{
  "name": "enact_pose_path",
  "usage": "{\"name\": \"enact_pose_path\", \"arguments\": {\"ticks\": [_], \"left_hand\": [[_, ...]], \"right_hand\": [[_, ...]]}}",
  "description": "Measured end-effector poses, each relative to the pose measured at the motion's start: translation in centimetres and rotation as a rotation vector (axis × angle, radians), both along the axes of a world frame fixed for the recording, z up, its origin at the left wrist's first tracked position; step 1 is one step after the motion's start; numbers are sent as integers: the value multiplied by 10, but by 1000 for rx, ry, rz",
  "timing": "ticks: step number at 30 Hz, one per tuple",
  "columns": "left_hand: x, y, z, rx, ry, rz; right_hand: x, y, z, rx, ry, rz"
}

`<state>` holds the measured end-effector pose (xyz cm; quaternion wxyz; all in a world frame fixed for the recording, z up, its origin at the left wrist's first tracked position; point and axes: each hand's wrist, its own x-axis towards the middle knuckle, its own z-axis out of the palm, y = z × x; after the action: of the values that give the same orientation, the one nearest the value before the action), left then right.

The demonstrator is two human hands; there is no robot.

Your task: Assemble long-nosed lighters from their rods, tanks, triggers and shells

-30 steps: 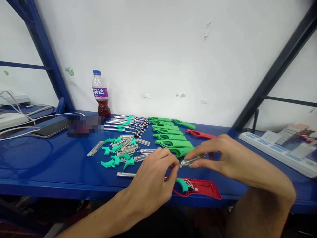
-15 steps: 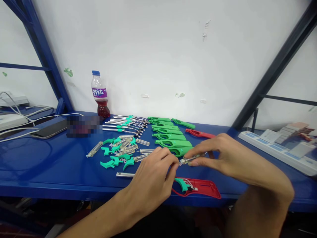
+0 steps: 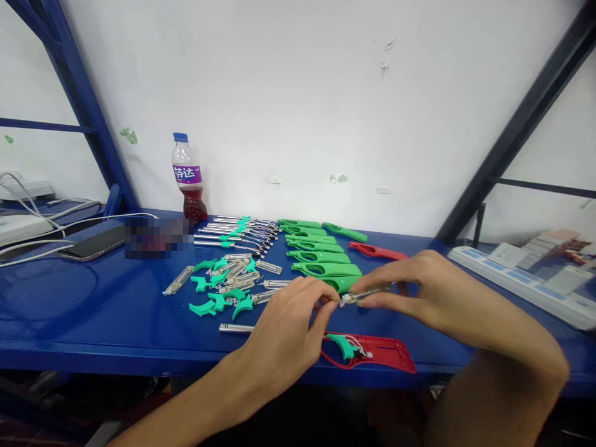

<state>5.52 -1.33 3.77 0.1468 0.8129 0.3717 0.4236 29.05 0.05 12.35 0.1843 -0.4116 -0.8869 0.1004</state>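
Observation:
Between thumb and fingers, my right hand (image 3: 410, 288) grips a clear tube (image 3: 356, 297) with a whitish tip pointing left. My left hand (image 3: 298, 323) is closed in a pinch at that tip; what lies between its fingertips is too small to make out. Below the hands lies an open red casing (image 3: 386, 352) holding a teal trigger (image 3: 343, 345) and white wires. A metal rod (image 3: 236, 328) runs partly behind my left hand. To the left is a loose pile of teal triggers (image 3: 202, 308) and clear tubes (image 3: 179, 280).
Green casings (image 3: 328, 270) and a red one (image 3: 377, 250) lie behind the hands. Further left are wired metal rods (image 3: 209, 238), a bottle (image 3: 189, 180) and a phone (image 3: 93, 241). A power strip (image 3: 521, 285) lies right on the blue table (image 3: 116, 323).
My right hand and the clear tube have shifted slightly right and up. My left fingertips have moved a little the same way, staying at the tube's tip.

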Motion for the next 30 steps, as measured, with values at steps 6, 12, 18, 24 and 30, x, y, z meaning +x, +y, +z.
{"name": "enact_pose_path", "arguments": {"ticks": [6,12,18,24,30], "left_hand": [[1,0,2,30,-56,20],[1,0,4,48,-47,43],[0,-1,0,149,-13,49],[0,-2,-2,256,48,71],[0,0,0,307,75,80]], "right_hand": [[-1,0,0,-6,3,-15],[-2,0,-1,13,9,-5],[-4,0,-1,40,28,17],[-6,1,-1,33,15,4],[-8,0,-2,74,21,16]]}}
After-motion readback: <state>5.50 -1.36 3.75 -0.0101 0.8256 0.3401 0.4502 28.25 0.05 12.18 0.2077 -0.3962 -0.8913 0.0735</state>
